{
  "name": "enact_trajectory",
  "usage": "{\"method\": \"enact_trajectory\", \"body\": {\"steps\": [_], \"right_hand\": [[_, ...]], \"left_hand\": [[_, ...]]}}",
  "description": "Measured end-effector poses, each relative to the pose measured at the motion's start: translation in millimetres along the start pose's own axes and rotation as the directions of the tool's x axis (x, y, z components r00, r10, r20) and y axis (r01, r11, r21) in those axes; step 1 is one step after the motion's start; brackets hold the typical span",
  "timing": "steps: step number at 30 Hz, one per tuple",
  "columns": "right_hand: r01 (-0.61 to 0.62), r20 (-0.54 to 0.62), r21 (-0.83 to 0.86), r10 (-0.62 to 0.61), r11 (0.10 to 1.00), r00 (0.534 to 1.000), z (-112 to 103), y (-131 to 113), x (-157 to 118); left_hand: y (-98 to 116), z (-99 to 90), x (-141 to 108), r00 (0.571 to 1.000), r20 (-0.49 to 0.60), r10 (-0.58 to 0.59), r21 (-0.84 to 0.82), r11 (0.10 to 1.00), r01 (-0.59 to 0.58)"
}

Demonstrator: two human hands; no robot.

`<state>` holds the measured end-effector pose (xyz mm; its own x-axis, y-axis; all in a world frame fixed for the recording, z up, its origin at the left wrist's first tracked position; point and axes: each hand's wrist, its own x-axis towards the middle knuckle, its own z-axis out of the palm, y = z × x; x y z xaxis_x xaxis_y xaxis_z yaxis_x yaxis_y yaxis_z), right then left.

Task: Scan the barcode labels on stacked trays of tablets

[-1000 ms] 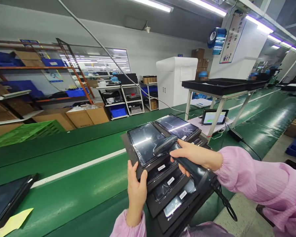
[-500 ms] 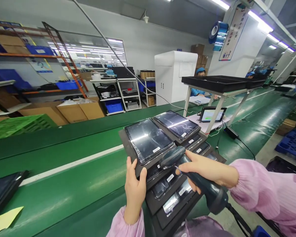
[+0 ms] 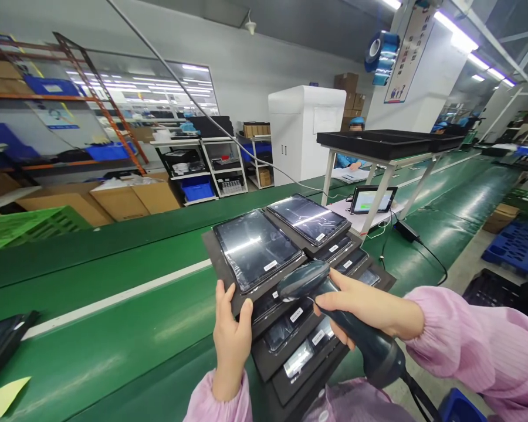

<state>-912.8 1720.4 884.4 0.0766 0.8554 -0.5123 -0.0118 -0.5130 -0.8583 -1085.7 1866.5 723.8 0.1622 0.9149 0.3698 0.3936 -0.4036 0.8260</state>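
Note:
My right hand (image 3: 356,305) is wrapped round the handle of a dark barcode scanner (image 3: 305,280), its head just above the front edge of the stack. A film-covered tablet (image 3: 259,249) with a small white label lies below and left of the scanner head. My left hand (image 3: 232,334) grips the near left edge of the dark foam sheet (image 3: 212,249) under that tablet, thumb on the near side. A second tablet (image 3: 308,218) lies beside it on the right. More labelled tablets (image 3: 290,325) and foam sheets stick out in steps below, partly hidden by the scanner and my right hand.
A tablet-like screen (image 3: 373,200) with cables stands under a white-legged rack (image 3: 385,170) bearing black trays (image 3: 378,143). On the green conveyor (image 3: 136,340) at left lie a dark flat device (image 3: 6,343) and a yellow paper (image 3: 4,398). A co-worker (image 3: 349,161) sits beyond the rack.
The whole view has shifted slightly, so the stack and both hands appear a little further left. My hands keep their hold, and the scanner stays over the stack. The co-worker's hand now shows.

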Motion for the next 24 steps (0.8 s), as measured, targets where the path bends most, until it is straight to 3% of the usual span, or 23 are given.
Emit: {"method": "enact_trajectory", "body": {"steps": [4,9,12,16,24], "right_hand": [[0.09,-0.028,0.028,-0.089,0.996,0.996,-24,1,-4],[0.182,-0.253,-0.056,-0.191,0.982,0.948,-93,-3,-12],[0.147,-0.274,-0.08,-0.163,0.986,0.948,-125,0,-15],[0.104,-0.238,-0.12,-0.13,0.987,0.963,-141,9,-12],[0.178,-0.182,-0.072,-0.188,0.981,0.965,-156,15,-11]], "left_hand": [[0,-1.8,0,1.0,0.001,-0.023,0.005,1.0,0.023],[1,-3.4,0,0.998,0.006,-0.067,0.01,0.998,0.066],[4,-2.5,1,0.994,0.012,-0.108,0.016,0.994,0.108],[6,-1.5,2,0.993,-0.012,-0.117,0.033,0.993,0.117],[2,-0.5,2,0.995,-0.054,-0.086,0.031,0.996,0.088]]}}
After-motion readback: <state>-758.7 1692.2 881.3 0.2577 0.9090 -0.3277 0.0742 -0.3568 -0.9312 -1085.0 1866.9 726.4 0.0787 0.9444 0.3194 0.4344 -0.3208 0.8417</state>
